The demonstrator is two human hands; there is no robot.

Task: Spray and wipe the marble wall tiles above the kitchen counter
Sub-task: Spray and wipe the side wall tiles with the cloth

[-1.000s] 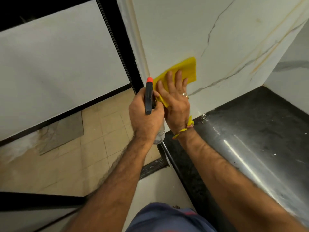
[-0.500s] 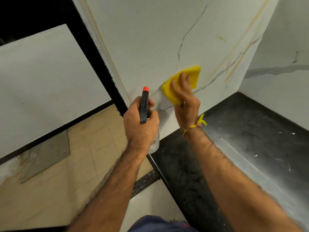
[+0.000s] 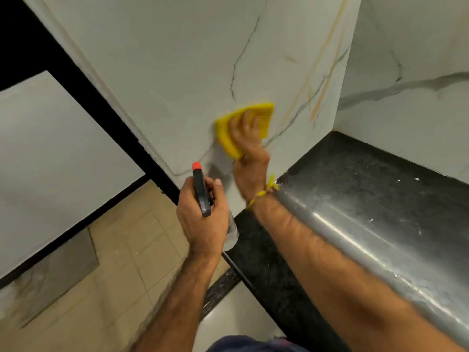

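Setting: white marble wall tiles [image 3: 193, 59] with grey and gold veins are seen above a dark speckled kitchen counter [image 3: 355, 179]; a second tiled wall [image 3: 411, 72] meets them at the corner.
Cloth: one yellow cloth [image 3: 228, 133] is pressed flat against the tiles, low on the wall and near the counter's end.
Right hand: the right hand [image 3: 250, 148] is laid over the cloth with fingers spread and fairly straight; it is blurred, so a light curl at the cloth's edge cannot be ruled out.
Left hand: the left hand [image 3: 200, 219] is wrapped around one spray bottle [image 3: 201, 191], held just beside the wall and below the cloth, its orange nozzle pointed upward.
Step in hand: wiping is judged to be under way, with spraying paused.
Next move: steady pressure and overlapping passes are probably called for, and a fresh spray wherever the tile looks dry.
Count: two hands, one cloth, one bottle, two tiled wall faces, one counter.
Other: a yellow thread [image 3: 264, 193] is tied at the right wrist; beige floor tiles [image 3: 127, 250] are seen below.
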